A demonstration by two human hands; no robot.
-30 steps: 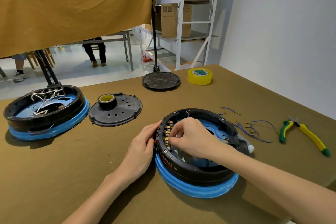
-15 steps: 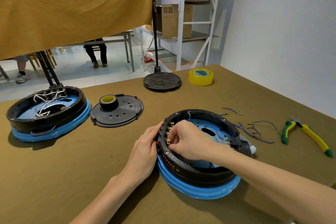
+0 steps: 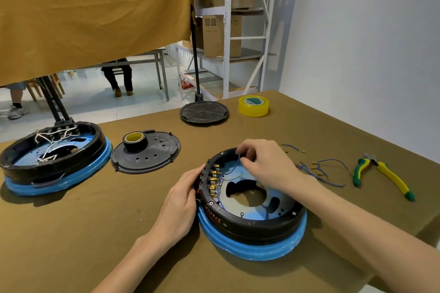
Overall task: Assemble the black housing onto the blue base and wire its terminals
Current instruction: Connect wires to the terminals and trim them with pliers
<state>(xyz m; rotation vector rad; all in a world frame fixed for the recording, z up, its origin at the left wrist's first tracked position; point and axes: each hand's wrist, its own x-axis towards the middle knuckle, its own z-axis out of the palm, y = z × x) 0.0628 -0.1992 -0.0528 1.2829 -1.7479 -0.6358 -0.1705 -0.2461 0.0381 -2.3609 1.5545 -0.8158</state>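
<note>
Black housing (image 3: pixel 252 223) is seated on the blue base (image 3: pixel 252 248), lower centre-right of the frame, on the tabletop (image 3: pixel 95 221). That part of the task is judged done: the ring sits level, with the blue rim showing evenly below it along the near side.

Terminals (image 3: pixel 214 179) are seen as a row of brass tabs on the inner left wall of the housing. Thin blue leads are already run to several of them; how many tabs are connected cannot be counted at this size.

One blue wire (image 3: pixel 234 166) is pinched between thumb and fingers of the right hand (image 3: pixel 266 164), which is held over the far rim of the housing. The wire arcs down from the pinch toward the terminal row. The left hand (image 3: pixel 183 200) is curled round the outer left wall of the housing, bracing it.

Wiring is judged to be partway through. A loose bundle of spare wires (image 3: pixel 319 171), blue with crimped ends, lies on the tabletop right of the housing, so more leads are probably to be fitted. Pliers (image 3: pixel 383 176), green and yellow handled, lie untouched at the right edge.

A second unit (image 3: pixel 54 159) at the left of the frame, wired in white, looks like a finished reference. A black cover plate (image 3: pixel 152 157) with a roll of black tape (image 3: pixel 134 141) on it lies between the two units.
</note>
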